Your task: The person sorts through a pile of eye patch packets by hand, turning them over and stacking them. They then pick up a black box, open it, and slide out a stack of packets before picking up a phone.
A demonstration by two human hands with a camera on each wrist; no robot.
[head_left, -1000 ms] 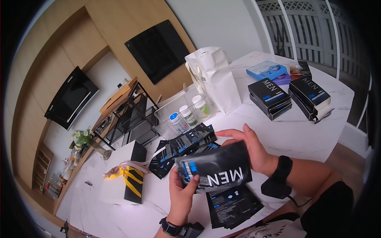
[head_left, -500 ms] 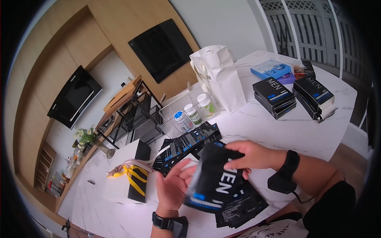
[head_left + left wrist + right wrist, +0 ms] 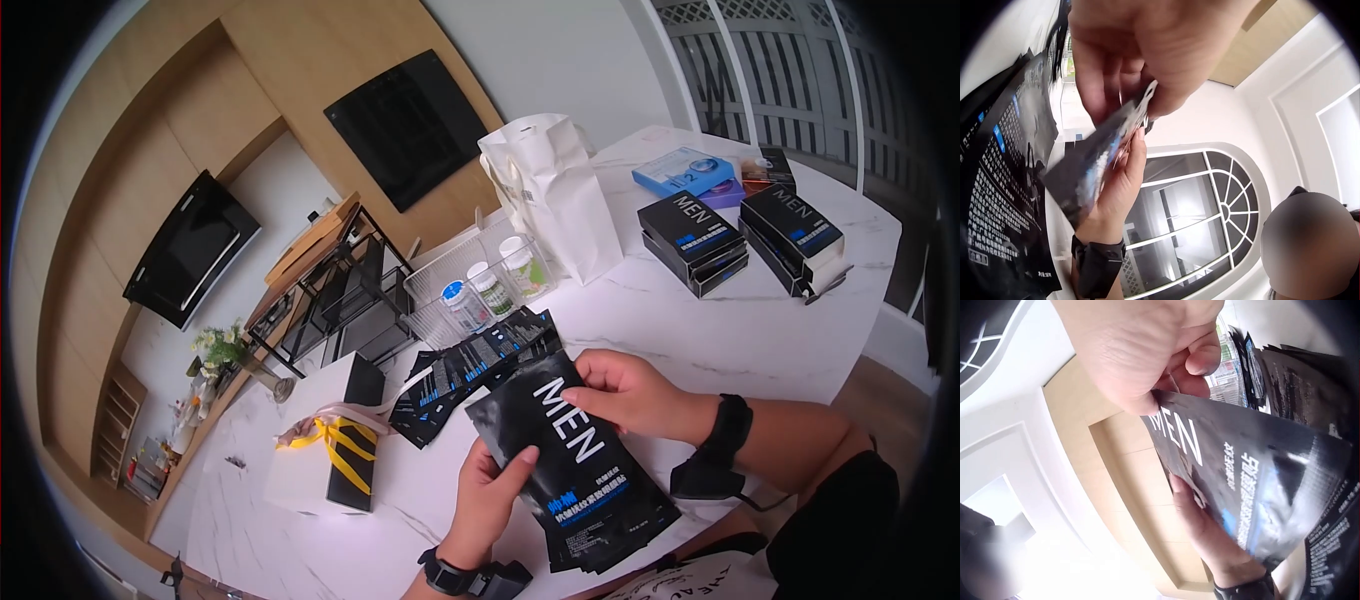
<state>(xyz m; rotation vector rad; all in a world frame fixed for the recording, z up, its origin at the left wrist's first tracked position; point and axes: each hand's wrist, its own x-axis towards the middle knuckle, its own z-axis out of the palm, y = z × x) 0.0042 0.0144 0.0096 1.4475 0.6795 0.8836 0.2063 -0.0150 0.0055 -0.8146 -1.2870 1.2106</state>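
A black "MEN" pouch (image 3: 560, 440) is held between both hands, its lettering facing up in the head view. The left hand (image 3: 485, 495) pinches its left edge, thumb on top. At the upper right edge the right hand (image 3: 635, 395) pinches it between thumb and fingers. In the right wrist view the pouch (image 3: 1241, 462) slants away from the right hand (image 3: 1160, 356). Beneath it lies a stack of black pouches (image 3: 640, 530) near the table's front edge. Farther back, more black pouches (image 3: 430, 400) lie fanned out.
Behind the pouches stands a clear basket (image 3: 425, 300) with bottles, beside a white paper bag (image 3: 560, 200). Black boxes (image 3: 690, 235) and a blue box (image 3: 683, 172) sit at the right back. A white-and-black box (image 3: 315, 450) with yellow ribbon is at the left.
The pouch was turned over and rotated, and its lettering now reads upright. The left hand let go of it half a second ago and now grips it again; the right hand kept hold at the end.
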